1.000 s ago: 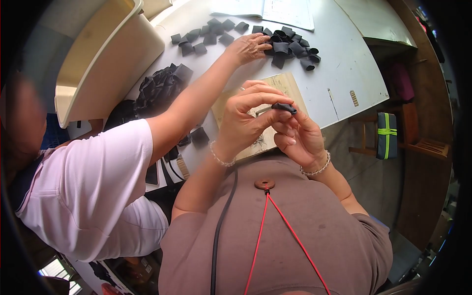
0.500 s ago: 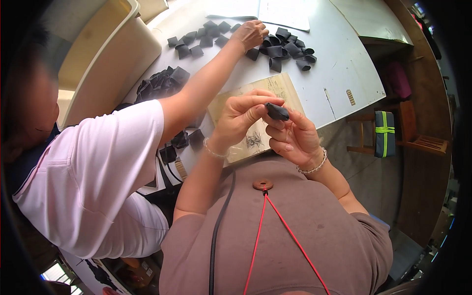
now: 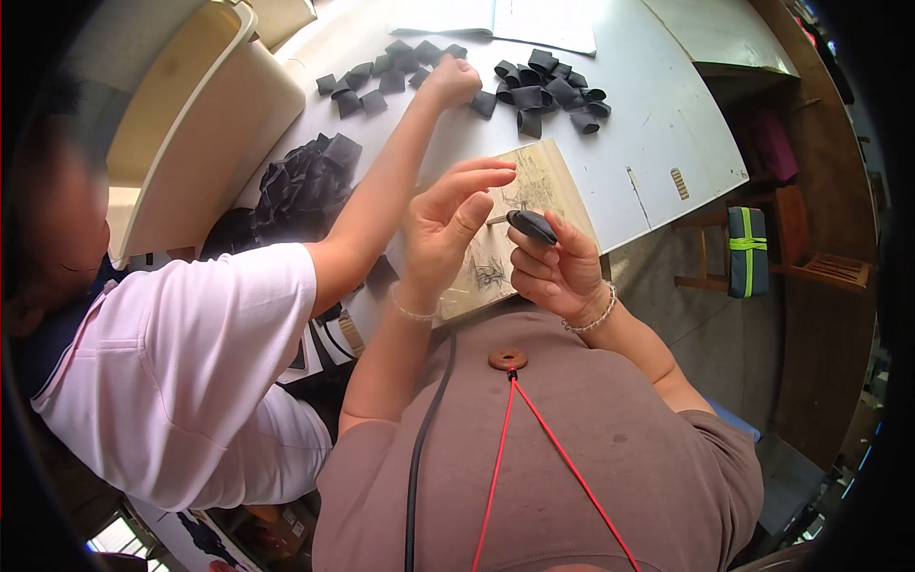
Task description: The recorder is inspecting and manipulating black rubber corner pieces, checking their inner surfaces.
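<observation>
My right hand (image 3: 558, 267) pinches a small folded piece of black material (image 3: 532, 226) between thumb and fingers, above a worn board. A short thin stick-like thing (image 3: 496, 220) shows at the left end of this piece; its kind is unclear. Apart from the piece, to its left, my left hand (image 3: 448, 229) is open and holds nothing, thumb and fingers spread. Below both hands lies the tan board (image 3: 562, 176) with dark scribbled marks. Beyond it sits a cluster of black looped pieces (image 3: 529, 98).
A co-worker's hand (image 3: 455, 81) reaches over from the left to flat black squares (image 3: 374, 101). A heap of black pieces (image 3: 305, 181) lies nearer. An open notebook (image 3: 545, 24) is at the far edge. A cream bin (image 3: 205, 133) stands left, a wooden chair (image 3: 824, 253) right.
My left hand has let go of the black piece and moved left, its fingers opening. My right hand keeps the piece. The co-worker's hand has moved left, away from the looped pieces.
</observation>
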Demonstrator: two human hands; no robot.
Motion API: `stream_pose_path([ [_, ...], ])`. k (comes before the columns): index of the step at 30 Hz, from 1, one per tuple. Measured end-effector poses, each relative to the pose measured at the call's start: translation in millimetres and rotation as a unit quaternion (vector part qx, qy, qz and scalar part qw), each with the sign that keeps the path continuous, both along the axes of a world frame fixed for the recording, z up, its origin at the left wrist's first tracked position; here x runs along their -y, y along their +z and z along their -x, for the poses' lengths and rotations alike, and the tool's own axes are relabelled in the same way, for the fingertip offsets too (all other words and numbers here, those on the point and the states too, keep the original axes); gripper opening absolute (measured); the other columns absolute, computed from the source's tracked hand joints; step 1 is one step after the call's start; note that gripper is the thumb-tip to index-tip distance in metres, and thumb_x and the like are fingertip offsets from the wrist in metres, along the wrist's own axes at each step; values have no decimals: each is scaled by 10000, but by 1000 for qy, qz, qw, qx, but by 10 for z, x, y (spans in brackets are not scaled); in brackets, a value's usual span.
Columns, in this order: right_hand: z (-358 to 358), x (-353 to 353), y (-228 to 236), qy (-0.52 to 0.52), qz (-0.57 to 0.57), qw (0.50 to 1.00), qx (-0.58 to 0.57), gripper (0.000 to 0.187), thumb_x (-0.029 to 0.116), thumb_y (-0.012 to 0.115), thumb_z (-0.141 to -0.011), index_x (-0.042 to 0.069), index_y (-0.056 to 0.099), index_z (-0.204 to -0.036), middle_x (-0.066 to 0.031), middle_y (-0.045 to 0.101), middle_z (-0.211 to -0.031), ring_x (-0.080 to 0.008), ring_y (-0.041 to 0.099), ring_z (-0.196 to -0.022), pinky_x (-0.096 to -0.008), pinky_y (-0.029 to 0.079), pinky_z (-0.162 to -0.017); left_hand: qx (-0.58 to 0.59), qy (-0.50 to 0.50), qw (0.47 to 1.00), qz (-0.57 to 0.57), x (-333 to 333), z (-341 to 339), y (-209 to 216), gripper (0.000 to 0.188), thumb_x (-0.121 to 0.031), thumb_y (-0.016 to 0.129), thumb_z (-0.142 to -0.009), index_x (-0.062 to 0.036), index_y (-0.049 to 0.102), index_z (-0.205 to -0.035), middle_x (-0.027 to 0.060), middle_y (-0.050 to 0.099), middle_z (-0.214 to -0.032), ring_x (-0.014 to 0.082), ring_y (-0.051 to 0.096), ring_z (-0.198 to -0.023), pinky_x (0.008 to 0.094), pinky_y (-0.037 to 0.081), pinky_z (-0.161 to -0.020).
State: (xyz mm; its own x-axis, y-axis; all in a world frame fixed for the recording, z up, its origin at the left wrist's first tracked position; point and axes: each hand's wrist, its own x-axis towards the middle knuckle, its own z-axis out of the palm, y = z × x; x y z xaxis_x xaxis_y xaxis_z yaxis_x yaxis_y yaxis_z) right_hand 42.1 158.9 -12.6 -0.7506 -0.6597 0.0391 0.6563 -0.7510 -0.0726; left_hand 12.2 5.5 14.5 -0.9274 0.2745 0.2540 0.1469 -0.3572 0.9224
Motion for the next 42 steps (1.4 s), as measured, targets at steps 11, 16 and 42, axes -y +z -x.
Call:
stream_pose_path([
  [11,-3,7,60,-14,-27,1000,3,257,280,439,-942,39,523,-976,21,392,-639,-69,351,-518,-199,362,-419,-111,120,978,130,-1,-45,-21,170,-171,628,-840,-36,689,-924,101,618,-1015,221,515,-1034,343,414,-877],
  [16,-22,20,85,-14,-29,999,-9,259,282,435,-944,40,519,-983,19,401,-651,-65,355,-516,-199,370,-426,-186,69,964,175,94,47,-211,252,-216,655,-808,-72,676,-1015,84,600,-1099,228,491,-1089,337,394,-920],
  [42,-54,27,149,-19,-57,998,5,393,294,400,-958,-35,495,-1149,47,359,-656,-49,336,-500,-188,370,-416,-193,8,981,27,-26,219,-167,155,-199,699,-760,-57,703,-822,25,685,-806,223,569,-946,348,415,-872],
])
